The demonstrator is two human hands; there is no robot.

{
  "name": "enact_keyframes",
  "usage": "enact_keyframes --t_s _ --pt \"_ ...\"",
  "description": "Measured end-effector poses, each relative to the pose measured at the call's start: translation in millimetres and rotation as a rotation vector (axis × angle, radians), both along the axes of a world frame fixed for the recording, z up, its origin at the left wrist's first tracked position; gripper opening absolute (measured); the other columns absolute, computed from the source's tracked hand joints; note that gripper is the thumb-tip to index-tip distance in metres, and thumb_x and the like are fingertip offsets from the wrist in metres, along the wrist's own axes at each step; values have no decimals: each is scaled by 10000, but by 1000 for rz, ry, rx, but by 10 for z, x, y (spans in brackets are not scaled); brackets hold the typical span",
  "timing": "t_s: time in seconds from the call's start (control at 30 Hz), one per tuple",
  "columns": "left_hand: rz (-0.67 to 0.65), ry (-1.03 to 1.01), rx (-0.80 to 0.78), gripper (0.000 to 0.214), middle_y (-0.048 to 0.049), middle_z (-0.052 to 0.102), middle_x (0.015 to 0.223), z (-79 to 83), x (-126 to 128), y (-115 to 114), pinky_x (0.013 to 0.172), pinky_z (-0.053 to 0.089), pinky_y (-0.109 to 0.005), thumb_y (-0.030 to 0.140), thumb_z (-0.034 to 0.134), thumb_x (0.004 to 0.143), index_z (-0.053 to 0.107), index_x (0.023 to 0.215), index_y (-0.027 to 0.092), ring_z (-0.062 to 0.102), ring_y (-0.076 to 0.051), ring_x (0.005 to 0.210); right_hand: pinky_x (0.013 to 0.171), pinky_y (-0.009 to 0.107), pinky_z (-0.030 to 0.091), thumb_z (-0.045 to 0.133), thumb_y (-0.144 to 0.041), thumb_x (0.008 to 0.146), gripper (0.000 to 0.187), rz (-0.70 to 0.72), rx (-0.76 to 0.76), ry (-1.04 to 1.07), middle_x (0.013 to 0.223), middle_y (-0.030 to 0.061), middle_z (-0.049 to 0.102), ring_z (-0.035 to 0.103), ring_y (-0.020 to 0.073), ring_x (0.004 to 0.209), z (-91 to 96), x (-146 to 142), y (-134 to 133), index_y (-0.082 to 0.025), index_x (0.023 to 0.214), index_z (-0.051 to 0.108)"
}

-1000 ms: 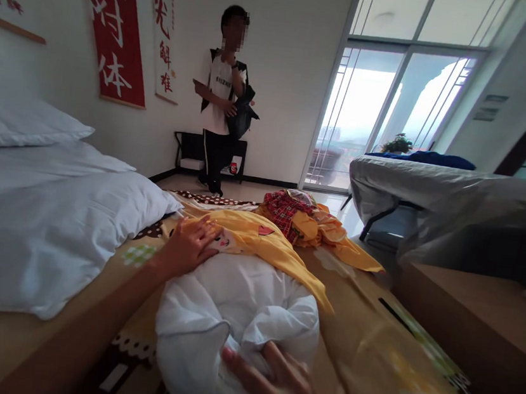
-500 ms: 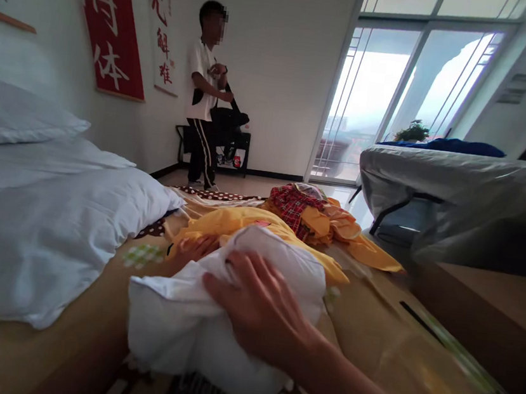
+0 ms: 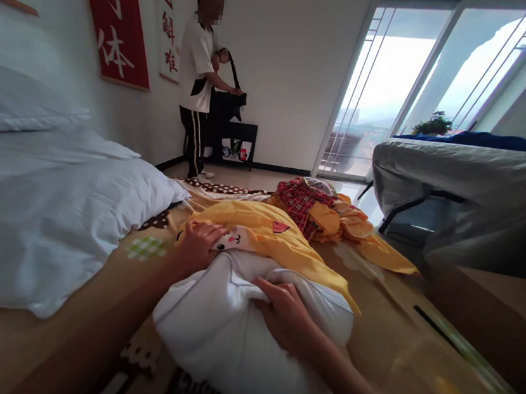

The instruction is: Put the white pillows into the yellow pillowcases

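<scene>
A plump white pillow (image 3: 236, 341) lies in front of me, its far end meeting a yellow pillowcase (image 3: 251, 218) that has a cartoon face and a red patch. How much of the pillow is inside the case is hidden. My left hand (image 3: 200, 244) grips the near left edge of the pillowcase, beside the printed face; its thumb is out of sight. My right hand (image 3: 284, 315) is closed on a pinched fold in the middle of the pillow.
White pillows (image 3: 63, 217) are piled on the left of the patterned bedspread (image 3: 379, 345). Beyond lies crumpled yellow and red plaid cloth (image 3: 300, 205). A person (image 3: 199, 68) stands by a black stand (image 3: 246, 137) with a black bag. A plastic-covered table (image 3: 463, 164) and cardboard box (image 3: 507, 316) are at right.
My right hand has gone from lying over the pillow to pinching its fabric. The pillow has bunched up and more of the printed face shows. The person has raised the bag's strap.
</scene>
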State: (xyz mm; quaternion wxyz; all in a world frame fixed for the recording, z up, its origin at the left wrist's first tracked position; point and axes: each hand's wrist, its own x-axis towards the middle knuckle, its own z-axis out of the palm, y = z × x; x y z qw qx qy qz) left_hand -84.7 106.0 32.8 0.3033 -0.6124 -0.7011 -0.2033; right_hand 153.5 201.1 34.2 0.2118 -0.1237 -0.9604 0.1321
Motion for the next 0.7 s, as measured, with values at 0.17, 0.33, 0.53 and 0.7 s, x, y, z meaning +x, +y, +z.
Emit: enact_keyframes --t_s 0.17,0.33,0.53,0.7 --pt "-44 392 102 258 -56 655 1192 259 353 101 971 273 -442 233 438 954 603 1153 240 552 -246 1139 734 275 378 514 -178 888 163 -75 -134 -52 875 48 718 645 200 848 -22 4 9 -177 892 677" --pt "37 343 151 266 -112 646 1142 327 461 -37 929 278 -475 307 501 921 595 1150 210 571 -291 1037 758 292 380 482 -209 899 203 -157 -142 -13 907 76 712 641 220 878 18 99 46 -160 910 680" --pt "385 72 178 346 -179 629 1026 -38 250 -398 841 367 -500 326 519 863 610 1134 130 553 -344 968 718 324 405 405 -377 874 322 -239 -349 305 834 80 703 619 239 783 -132 483 111 -174 826 651" --pt "319 -269 204 273 -87 633 822 -410 360 -520 629 440 -306 158 439 829 635 1018 146 576 -210 727 603 308 422 531 -516 724 368 -422 -549 666 660 59 645 547 209 625 -153 813 157 -169 658 633"
